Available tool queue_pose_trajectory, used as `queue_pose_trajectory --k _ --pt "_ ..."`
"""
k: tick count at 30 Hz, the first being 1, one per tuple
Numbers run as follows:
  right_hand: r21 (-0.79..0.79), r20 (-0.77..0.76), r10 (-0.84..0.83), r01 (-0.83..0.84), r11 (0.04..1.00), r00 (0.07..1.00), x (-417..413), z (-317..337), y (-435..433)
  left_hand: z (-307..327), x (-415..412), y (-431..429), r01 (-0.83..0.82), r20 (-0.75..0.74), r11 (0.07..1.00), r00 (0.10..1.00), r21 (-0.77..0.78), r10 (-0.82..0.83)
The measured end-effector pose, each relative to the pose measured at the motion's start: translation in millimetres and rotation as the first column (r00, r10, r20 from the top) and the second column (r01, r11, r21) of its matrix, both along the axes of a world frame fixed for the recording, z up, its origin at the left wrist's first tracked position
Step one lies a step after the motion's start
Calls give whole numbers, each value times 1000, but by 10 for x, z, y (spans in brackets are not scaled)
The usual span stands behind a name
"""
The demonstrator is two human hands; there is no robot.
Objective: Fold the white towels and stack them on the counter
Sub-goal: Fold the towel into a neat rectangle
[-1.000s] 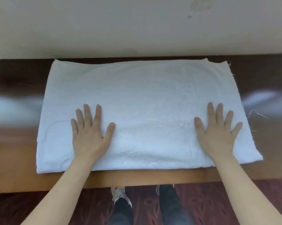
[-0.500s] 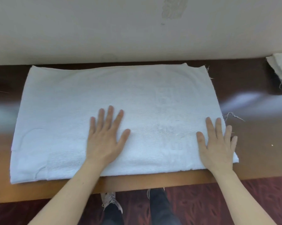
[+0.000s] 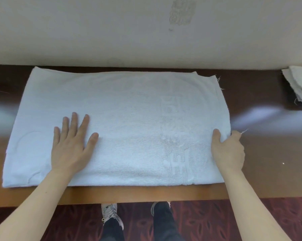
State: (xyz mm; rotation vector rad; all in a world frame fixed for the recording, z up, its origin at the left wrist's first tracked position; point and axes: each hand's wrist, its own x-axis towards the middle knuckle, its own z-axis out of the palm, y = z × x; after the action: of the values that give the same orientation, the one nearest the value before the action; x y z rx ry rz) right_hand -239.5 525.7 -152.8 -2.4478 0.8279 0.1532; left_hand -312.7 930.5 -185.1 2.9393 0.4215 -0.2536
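A white towel (image 3: pixel 125 119), folded once into a wide rectangle, lies flat on the brown wooden counter (image 3: pixel 268 153). My left hand (image 3: pixel 71 145) rests flat on its left half with the fingers spread. At the towel's right edge, my right hand (image 3: pixel 228 150) grips the cloth, thumb on top and fingers curled under the edge. A raised woven pattern shows on the towel's right part.
Other white towels (image 3: pixel 299 84) lie at the counter's far right, cut off by the frame edge. A pale wall (image 3: pixel 129 32) runs along the back of the counter. Below the counter's front edge are dark red carpet (image 3: pixel 207 223) and my shoes (image 3: pixel 110 213).
My right hand slid to the towel's right edge and curled round it; before, it lay flat. My left hand stayed flat on the towel. The view shifted, bringing the far-right towels into sight.
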Motion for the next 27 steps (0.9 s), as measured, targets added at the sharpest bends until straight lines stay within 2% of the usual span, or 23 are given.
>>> queue_pose_trajectory --k 3,9,13,16,19,22,24,25,27 --pt "30 13 35 -35 999 999 75 30 50 -10 -30 2 16 27 1000 1000 -20 -15" --pt "110 223 104 -131 985 969 49 161 294 -17 -73 -26 198 72 976 979 -87 -192" --pt "254 287 40 -116 960 957 -18 328 544 44 -9 -250 263 103 933 964 -244 -245" --pt "312 295 63 -159 937 953 -64 421 746 151 96 -560 332 174 833 943 -442 -283" --pt "258 281 180 -255 932 943 -117 463 954 326 293 -916 339 227 720 941 -605 -252" --pt "222 251 256 -313 923 934 -182 474 1116 550 593 -1170 227 168 579 974 -783 -154" --pt "205 211 299 -342 917 931 -217 473 1187 686 809 -1330 174 120 515 983 -839 -137" --pt "196 181 321 -354 915 930 -228 472 1215 739 911 -1421 161 105 530 985 -833 -135" --pt "172 121 366 -382 908 923 -243 457 1266 784 1082 -1593 136 83 629 990 -766 -113"
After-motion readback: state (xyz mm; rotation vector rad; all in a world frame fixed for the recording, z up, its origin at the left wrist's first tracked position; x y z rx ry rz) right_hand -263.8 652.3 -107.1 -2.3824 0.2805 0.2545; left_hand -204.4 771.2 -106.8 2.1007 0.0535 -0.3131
